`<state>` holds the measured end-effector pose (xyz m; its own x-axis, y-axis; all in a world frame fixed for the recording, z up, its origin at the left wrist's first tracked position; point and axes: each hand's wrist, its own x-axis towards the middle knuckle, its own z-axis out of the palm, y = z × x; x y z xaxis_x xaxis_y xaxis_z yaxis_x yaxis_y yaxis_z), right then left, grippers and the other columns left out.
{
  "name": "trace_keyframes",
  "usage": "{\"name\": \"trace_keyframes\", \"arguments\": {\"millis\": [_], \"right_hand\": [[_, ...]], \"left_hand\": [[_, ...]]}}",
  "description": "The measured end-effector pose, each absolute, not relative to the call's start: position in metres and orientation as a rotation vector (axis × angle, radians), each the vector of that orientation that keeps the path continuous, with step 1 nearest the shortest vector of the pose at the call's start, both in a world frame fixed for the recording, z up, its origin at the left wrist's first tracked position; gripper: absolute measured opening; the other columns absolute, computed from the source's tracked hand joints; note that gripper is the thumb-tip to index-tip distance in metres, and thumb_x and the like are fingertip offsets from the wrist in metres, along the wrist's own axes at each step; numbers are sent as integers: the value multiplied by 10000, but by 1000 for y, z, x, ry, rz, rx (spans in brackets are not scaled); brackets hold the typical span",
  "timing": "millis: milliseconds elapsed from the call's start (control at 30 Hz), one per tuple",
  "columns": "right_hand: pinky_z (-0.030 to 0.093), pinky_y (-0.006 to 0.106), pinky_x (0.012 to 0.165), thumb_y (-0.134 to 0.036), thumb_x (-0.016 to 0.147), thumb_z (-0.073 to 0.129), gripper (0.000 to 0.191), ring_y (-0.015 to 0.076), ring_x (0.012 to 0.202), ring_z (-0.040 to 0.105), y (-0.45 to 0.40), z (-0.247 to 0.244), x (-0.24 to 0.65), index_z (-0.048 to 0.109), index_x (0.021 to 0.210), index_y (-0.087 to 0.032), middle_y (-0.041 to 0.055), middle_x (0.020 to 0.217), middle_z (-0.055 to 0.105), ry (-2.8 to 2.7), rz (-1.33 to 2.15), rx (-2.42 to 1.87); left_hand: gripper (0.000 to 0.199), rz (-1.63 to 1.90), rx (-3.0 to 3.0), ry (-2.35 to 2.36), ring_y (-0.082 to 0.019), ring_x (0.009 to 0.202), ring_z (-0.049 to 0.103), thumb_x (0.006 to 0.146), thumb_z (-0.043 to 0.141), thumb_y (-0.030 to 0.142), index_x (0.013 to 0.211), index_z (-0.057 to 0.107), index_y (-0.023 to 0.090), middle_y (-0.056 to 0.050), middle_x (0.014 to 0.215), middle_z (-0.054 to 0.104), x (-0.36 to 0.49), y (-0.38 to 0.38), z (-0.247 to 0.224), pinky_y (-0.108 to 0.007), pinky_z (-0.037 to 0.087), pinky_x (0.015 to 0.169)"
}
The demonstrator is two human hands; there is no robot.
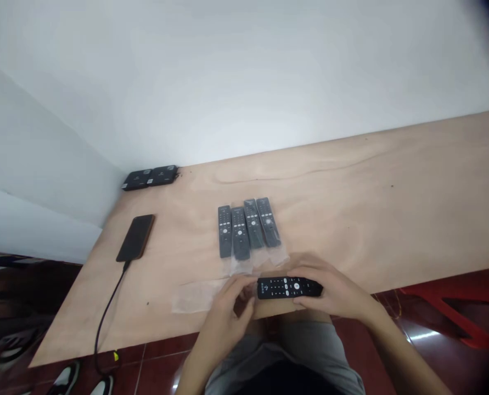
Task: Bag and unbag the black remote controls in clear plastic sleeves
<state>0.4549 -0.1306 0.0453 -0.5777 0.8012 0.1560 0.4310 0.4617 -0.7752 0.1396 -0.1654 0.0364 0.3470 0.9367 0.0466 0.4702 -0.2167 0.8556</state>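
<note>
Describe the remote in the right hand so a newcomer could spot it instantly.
Start at the wooden table below the white wall and come to its near edge. There, the right hand holds a black remote, the left hand at its opposite end. Unlike the four remotes lying side by side beyond, it is held and turned crosswise.

The right hand (322, 288) grips a black remote (283, 287) (buttons up), the left hand (231, 311) at its far end.

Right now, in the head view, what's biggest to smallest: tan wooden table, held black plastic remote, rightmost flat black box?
Tan table
Held black remote (it's nearer the camera)
Rightmost black box
</note>
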Motion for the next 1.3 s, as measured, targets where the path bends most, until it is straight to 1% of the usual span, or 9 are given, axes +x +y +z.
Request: {"name": "trace_keyframes", "arguments": {"millis": [167,333,433,567,733,933,1033,1167,1300], "right_hand": [[547,531,1188,-360,997,838,492,343,1347,689,-128,52,452,744,1479,-360,61,1431,779,-2230,970,-1030],[510,536,1228,-406,1028,800,525,347,1389,661,-126,61,451,701,1543,-384,50,1485,757,-2268,1038,-1046],[504,546,1235,-412,1021,808,545,361,1401,650,-125,63,454,695,1554,-388,53,1477,757,-2268,1052,-1062],[497,564,1245,-392,1015,816,577,363,1422,629,-125,61,460,674,1574,-413,50,1492,738,-2301,1069,-1076],[495,575,1244,-338,1009,814,590,361,1430,618,-125,59,458,669,1574,-427,57,1498,725,-2297,1067,-1085],[487,573,1246,-332,1014,815,613,358,1427,609,-126,54,450,640,1594,-429,56,1503,723,-2297,1037,-1078],[505,567,1224,-330,1015,820,609,357,1404,620,-127,53,448,641,1591,-413,70,1479,724,-2296,1039,-1092],[501,551,1234,-350,1011,838,589,350,1416,614,-127,51,449,658,1569,-412,64,1496,704,-2292,1048,-1096],[496,532,1244,-381,1011,846,515,342,1432,607,-126,48,451,711,1507,-379,71,1497,697,-2291,1067,-1085]], "left_hand": [[351,809,1809,1220,-204,982,716,1048,622,115,1341,695,294,-46,1174,733,142,-164,31,-344,612,877],[327,857,1814,1202,-204,1005,736,1057,629,115,1315,713,297,-37,1152,745,144,-162,25,-343,623,895],[322,901,1901,1261,-227,1048,736,1028,702,116,1294,739,293,-50,1176,748,141,-159,20,-376,627,933],[286,967,2061,1284,-276,1146,712,981,834,176,1244,791,282,-75,1202,750,136,-156,17,-442,616,1007],[174,968,2169,1055,-263,1136,686,1028,792,161,1163,837,260,-90,1176,764,140,-155,19,-428,618,967],[174,1064,2146,1020,-247,1089,694,1030,767,103,1104,834,246,-83,1121,774,151,-154,15,-427,630,938],[211,1070,2130,1030,-252,1120,712,1028,774,115,1174,821,260,-85,1165,776,152,-156,11,-443,639,979],[385,1003,2097,1079,-278,1217,726,1006,827,198,1374,759,291,-106,1303,748,142,-158,13,-459,653,1036],[447,969,2117,1144,-296,1232,727,969,879,251,1393,744,293,-108,1320,750,128,-156,18,-479,654,1047]]}}
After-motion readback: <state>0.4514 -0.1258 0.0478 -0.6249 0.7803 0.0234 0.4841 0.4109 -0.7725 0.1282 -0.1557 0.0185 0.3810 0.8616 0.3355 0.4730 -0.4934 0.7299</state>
